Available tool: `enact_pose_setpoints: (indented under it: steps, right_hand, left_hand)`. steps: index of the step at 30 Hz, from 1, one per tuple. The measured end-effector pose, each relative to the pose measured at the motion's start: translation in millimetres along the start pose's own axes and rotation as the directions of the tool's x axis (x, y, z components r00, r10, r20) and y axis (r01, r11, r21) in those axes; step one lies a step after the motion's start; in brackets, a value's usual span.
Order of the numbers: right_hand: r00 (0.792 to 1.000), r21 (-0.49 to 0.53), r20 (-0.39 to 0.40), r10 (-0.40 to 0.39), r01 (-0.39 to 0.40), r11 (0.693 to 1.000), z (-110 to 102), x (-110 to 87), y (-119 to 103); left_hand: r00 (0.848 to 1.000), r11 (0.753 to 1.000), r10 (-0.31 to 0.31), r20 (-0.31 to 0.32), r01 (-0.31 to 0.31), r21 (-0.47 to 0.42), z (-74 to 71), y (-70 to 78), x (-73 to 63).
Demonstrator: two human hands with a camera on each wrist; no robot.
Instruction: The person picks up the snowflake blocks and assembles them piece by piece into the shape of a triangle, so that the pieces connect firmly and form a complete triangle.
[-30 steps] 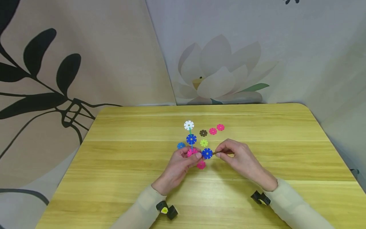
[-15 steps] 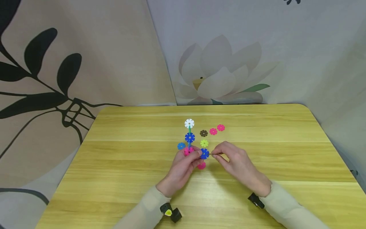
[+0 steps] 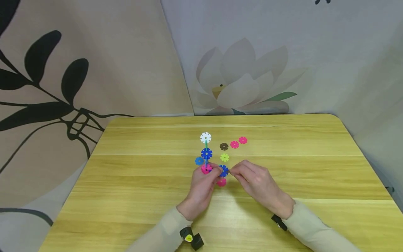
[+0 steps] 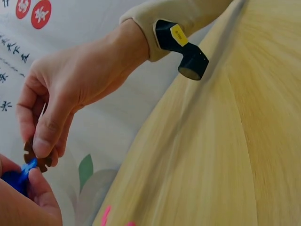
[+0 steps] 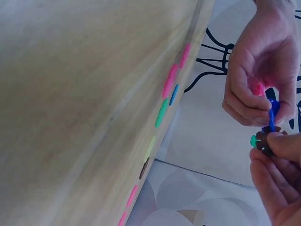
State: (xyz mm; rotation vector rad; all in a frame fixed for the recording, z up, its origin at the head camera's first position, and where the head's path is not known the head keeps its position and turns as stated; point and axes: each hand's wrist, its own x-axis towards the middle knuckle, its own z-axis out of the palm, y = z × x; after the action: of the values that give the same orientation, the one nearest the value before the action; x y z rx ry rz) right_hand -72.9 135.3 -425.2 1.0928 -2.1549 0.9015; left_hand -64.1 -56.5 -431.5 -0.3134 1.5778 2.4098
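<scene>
Linked discs (image 3: pixel 206 153) held up over the wooden table (image 3: pixel 110 199).
Left hand (image 3: pixel 199 187): thumb and fingers pinch a dark blue disc (image 3: pixel 224 171) of the chain. Right hand (image 3: pixel 259 180): fingertips grip a brown disc (image 5: pixel 262 142) against that disc's edge. Loose lime disc (image 3: pixel 224 157), second brown disc (image 3: pixel 224 146) and two pink discs (image 3: pixel 234 144) lie beyond the hands, short of the far edge (image 3: pixel 267 114), well apart from both side edges.

In the head view's middle, the left hand (image 3: pixel 203 184) hides bits of 1 blue disc (image 3: pixel 224 170) and the lowest pink disc (image 3: pixel 222 182).
</scene>
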Motion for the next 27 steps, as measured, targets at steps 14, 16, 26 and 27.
enact_pose_setpoints:
  steps: [14, 16, 26, 27]
  right_hand:
    - [0.979, 0.038, 0.123, 0.161, -0.166, 0.985, 2.8, -2.8, 11.0]
    - [0.968, 0.045, 0.153, 0.199, -0.208, 0.977, 2.3, -2.7, 12.5]
    - [0.835, 0.032, 0.422, 0.354, -0.404, 0.914, 13.0, 1.1, 15.5]
    - [0.823, 0.027, 0.445, 0.353, -0.407, 0.913, 14.8, 1.8, 15.6]
  left_hand:
    - [0.998, 0.999, 0.011, 0.059, -0.013, 0.033, -21.6, 7.9, 3.9]
    - [0.998, 1.000, 0.008, 0.055, -0.010, 0.025, -24.2, 9.8, 4.0]
    - [0.999, 1.000, -0.003, 0.047, 0.003, 0.012, -37.8, 18.2, 3.9]
    - [0.999, 1.000, -0.003, 0.045, 0.002, 0.010, -38.9, 18.4, 4.2]
